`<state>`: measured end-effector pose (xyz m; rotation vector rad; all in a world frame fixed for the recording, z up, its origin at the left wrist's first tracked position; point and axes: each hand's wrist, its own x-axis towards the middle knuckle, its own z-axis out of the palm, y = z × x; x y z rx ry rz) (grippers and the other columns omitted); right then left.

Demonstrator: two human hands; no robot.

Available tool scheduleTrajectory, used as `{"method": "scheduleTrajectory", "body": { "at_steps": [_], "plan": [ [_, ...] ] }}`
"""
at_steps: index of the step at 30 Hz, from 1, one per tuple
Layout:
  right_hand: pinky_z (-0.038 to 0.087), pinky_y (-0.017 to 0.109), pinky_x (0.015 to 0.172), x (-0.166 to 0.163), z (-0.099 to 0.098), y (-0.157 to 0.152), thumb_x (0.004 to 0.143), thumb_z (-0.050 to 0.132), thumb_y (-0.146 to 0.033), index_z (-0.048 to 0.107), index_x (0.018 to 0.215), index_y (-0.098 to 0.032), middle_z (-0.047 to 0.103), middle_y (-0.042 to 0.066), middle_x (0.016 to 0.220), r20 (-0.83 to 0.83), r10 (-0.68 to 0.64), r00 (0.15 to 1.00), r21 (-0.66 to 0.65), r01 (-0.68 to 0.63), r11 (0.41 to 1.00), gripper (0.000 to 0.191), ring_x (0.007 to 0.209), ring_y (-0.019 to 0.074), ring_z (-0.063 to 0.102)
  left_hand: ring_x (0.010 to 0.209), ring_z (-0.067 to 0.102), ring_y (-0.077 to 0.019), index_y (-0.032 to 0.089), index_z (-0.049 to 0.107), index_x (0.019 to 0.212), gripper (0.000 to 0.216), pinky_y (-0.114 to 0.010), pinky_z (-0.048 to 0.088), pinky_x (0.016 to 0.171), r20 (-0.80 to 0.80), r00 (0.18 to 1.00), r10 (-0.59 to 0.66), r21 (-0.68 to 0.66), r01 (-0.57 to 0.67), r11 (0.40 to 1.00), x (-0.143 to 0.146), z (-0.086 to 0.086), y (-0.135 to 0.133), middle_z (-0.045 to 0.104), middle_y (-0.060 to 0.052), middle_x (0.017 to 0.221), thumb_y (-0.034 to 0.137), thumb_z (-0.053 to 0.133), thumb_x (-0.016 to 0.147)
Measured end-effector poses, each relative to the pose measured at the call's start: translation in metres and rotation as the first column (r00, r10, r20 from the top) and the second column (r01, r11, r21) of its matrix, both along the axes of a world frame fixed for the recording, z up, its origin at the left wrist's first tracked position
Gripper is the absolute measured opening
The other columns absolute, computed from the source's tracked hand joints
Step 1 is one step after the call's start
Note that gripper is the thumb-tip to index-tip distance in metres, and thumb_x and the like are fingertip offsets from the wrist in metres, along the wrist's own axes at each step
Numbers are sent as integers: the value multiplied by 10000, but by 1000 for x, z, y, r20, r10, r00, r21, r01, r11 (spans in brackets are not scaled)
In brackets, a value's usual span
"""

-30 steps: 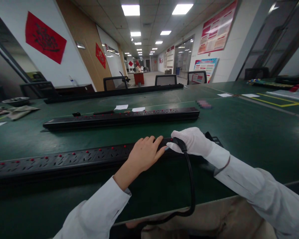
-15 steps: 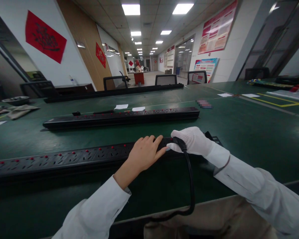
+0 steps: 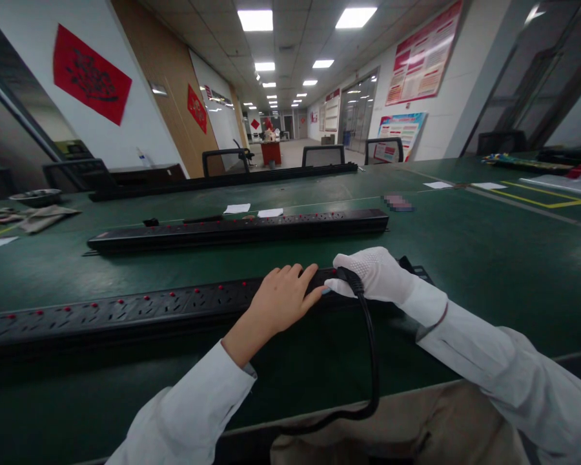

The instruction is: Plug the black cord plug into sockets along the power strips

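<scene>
My right grip (image 3: 363,274), in a white dotted glove (image 3: 385,274), is closed around a black plug (image 3: 352,281) at the top of the near power strip (image 3: 126,316), toward its right-hand part; whether the plug sits fully in a socket I cannot tell, as the glove hides that face. My left grip (image 3: 281,297), bare, lies palm down across the same strip, just beside the glove, thumb spread toward it; whether it clasps the strip or only presses on it I cannot tell. The plug looks small, light and stiff, best held by its moulded body and not by the black cable (image 3: 372,349), which appears thick and springy and may tug as it loops down past the near edge of the desk (image 3: 484,271). The strip, long and rigid, is probably of some weight and smooth-sided, best steadied by its casing beside the plug, clear of the red buttons (image 3: 146,298) along its top. Beyond it, well apart, lies a second black strip (image 3: 242,229), with two white papers (image 3: 237,208) near its far side; a long black bar (image 3: 223,181) lies farther back, before the chairs (image 3: 323,155).
</scene>
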<state>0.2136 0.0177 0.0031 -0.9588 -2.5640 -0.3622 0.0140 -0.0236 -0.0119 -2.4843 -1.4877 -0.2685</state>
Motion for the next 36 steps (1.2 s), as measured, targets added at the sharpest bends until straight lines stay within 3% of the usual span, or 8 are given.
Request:
{"method": "scheduleTrajectory", "body": {
  "at_steps": [36],
  "plan": [
    [237, 206, 513, -1, -2, 0, 808, 353, -529, 541, 758, -188, 567, 8, 586, 20, -39, 999, 20, 38, 999, 393, 544, 105, 507, 943, 541, -210, 210, 362, 1247, 456, -361, 404, 820, 13, 1000, -15, -38, 15, 999, -2, 0, 2, 559, -68, 1054, 441, 211, 885]
  ]
}}
